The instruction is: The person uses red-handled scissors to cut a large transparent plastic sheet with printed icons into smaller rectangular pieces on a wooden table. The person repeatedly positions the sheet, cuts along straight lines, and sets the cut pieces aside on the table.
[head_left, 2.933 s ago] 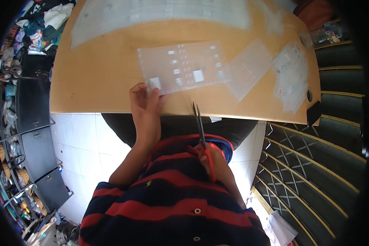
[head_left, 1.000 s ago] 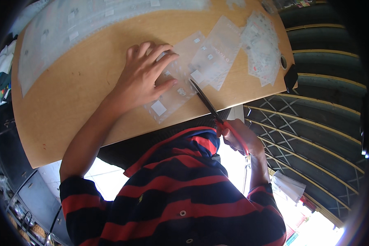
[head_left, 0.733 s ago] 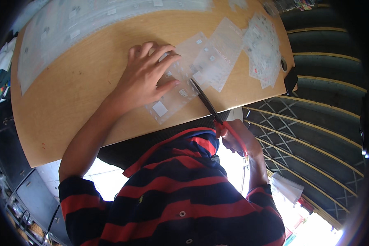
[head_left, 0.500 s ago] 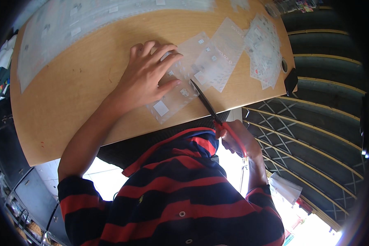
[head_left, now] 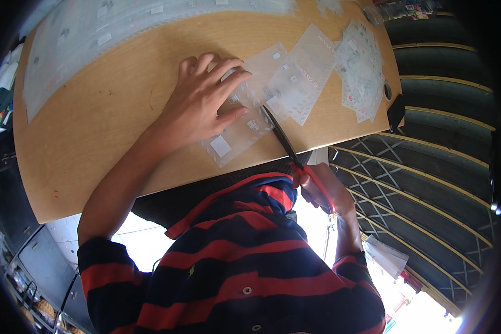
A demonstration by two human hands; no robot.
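Observation:
My left hand (head_left: 203, 100) presses on a translucent printed plastic sheet (head_left: 236, 139) near the table's front edge, its fingers spread and bent. In my right hand (head_left: 323, 186) are scissors (head_left: 288, 147) with red handles and dark blades. The blades look closed or nearly so, and their tips lie at the right edge of the sheet under my left hand. Beyond the tips, more translucent printed sheets (head_left: 306, 67) overlap one another on the table.
A pile of printed plastic pieces (head_left: 359, 72) lies at the table's right end, near a round hole (head_left: 387, 89). A long translucent sheet (head_left: 55, 67) covers the far left of the wooden table (head_left: 83, 161). Right of the table stands a dark folding metal gate (head_left: 428, 128).
Both hands stay nearly in place. The scissors and the sheet show only a very slight shift in the picture.

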